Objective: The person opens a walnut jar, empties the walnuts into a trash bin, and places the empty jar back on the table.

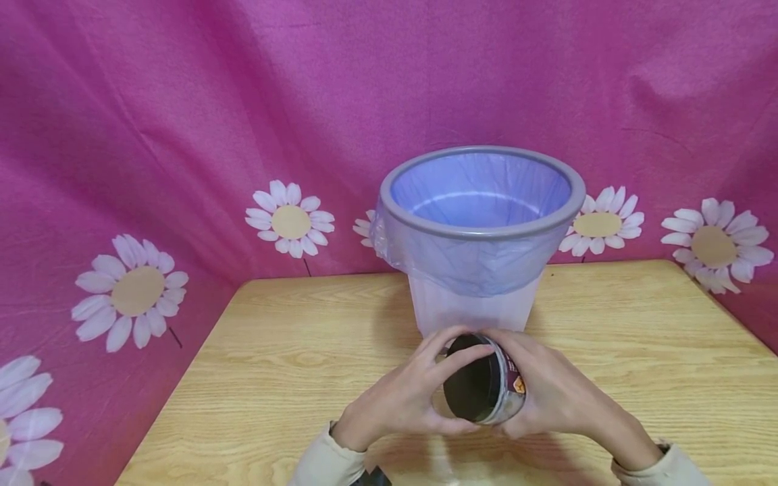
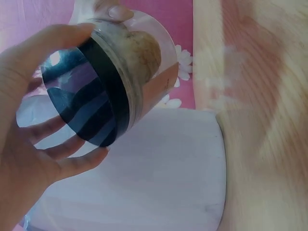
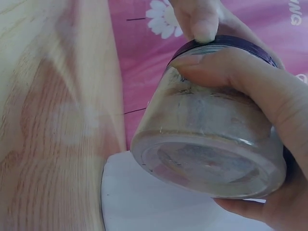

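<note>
A clear jar (image 3: 211, 113) with a black lid (image 2: 84, 94) is held between both hands in front of a bin, tipped on its side in the head view. My left hand (image 1: 407, 395) grips the lid end, thumb and fingers spread round its edge. Around the jar's body curls my right hand (image 1: 550, 385), its thumb along the side near the lid. Something brownish shows through the wall in the left wrist view, and a dark label with an orange mark faces right in the head view. The jar's base is turned toward the right wrist camera.
Just beyond the hands a white bin (image 1: 474, 307) with a grey rim stands on the wooden table (image 1: 292, 364), lined with a bluish plastic bag (image 1: 480, 263). A pink curtain (image 1: 365, 88) with white daisies hangs behind the table and along its sides.
</note>
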`<action>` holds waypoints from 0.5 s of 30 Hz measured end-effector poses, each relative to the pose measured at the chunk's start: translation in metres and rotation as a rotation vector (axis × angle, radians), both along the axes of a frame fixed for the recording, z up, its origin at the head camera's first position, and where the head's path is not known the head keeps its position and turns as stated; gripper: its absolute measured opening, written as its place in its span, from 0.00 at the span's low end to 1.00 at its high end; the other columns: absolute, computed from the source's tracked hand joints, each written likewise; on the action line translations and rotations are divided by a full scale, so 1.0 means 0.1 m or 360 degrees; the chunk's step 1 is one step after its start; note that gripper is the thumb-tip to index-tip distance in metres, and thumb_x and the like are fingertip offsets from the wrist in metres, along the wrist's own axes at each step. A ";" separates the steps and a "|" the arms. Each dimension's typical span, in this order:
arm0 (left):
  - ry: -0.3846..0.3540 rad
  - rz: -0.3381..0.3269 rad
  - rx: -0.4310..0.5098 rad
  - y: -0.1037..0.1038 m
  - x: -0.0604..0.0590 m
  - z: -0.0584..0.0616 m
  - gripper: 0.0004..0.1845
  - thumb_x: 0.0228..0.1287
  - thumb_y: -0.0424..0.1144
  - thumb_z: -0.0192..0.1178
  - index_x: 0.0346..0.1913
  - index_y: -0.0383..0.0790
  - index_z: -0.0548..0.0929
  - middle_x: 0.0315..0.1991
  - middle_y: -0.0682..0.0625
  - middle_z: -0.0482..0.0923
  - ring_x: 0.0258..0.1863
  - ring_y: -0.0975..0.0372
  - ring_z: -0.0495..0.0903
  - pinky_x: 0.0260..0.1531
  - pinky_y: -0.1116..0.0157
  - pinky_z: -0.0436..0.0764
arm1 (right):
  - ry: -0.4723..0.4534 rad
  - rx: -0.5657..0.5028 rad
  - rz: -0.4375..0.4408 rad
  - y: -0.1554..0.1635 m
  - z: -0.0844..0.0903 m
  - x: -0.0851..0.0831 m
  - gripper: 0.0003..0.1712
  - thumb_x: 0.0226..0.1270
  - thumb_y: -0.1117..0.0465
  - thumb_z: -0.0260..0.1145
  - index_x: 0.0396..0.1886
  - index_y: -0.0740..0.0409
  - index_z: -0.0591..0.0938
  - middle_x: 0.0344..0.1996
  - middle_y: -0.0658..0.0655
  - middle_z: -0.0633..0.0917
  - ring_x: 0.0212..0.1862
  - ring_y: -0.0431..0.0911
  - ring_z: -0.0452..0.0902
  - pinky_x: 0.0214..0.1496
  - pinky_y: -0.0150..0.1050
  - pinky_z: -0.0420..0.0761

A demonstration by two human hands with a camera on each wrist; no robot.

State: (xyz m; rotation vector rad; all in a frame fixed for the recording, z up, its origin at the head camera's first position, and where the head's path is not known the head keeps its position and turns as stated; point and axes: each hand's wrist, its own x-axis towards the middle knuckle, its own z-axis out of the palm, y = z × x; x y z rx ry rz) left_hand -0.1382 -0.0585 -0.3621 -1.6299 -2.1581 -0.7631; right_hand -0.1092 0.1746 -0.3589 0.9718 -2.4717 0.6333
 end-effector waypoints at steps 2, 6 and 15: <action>-0.0008 -0.0003 -0.0020 -0.01 0.00 0.00 0.52 0.43 0.50 0.76 0.71 0.50 0.59 0.69 0.43 0.54 0.69 0.57 0.56 0.66 0.65 0.63 | -0.0017 -0.0009 0.0004 0.00 0.01 0.00 0.64 0.11 0.48 0.83 0.62 0.54 0.72 0.52 0.47 0.79 0.51 0.41 0.75 0.49 0.46 0.80; -0.0004 -0.0014 -0.0044 -0.03 -0.01 0.01 0.52 0.42 0.49 0.77 0.71 0.50 0.60 0.70 0.44 0.54 0.70 0.57 0.55 0.67 0.65 0.62 | -0.0032 -0.0021 0.0011 -0.01 0.01 0.00 0.64 0.11 0.48 0.84 0.62 0.53 0.72 0.51 0.45 0.79 0.50 0.40 0.76 0.48 0.45 0.81; -0.0037 0.0020 -0.0051 -0.05 -0.01 0.02 0.51 0.43 0.51 0.77 0.71 0.51 0.60 0.69 0.46 0.56 0.69 0.59 0.57 0.66 0.67 0.62 | 0.0005 -0.0023 0.0013 -0.02 -0.01 -0.01 0.63 0.09 0.47 0.84 0.60 0.55 0.73 0.50 0.44 0.79 0.48 0.39 0.76 0.46 0.43 0.81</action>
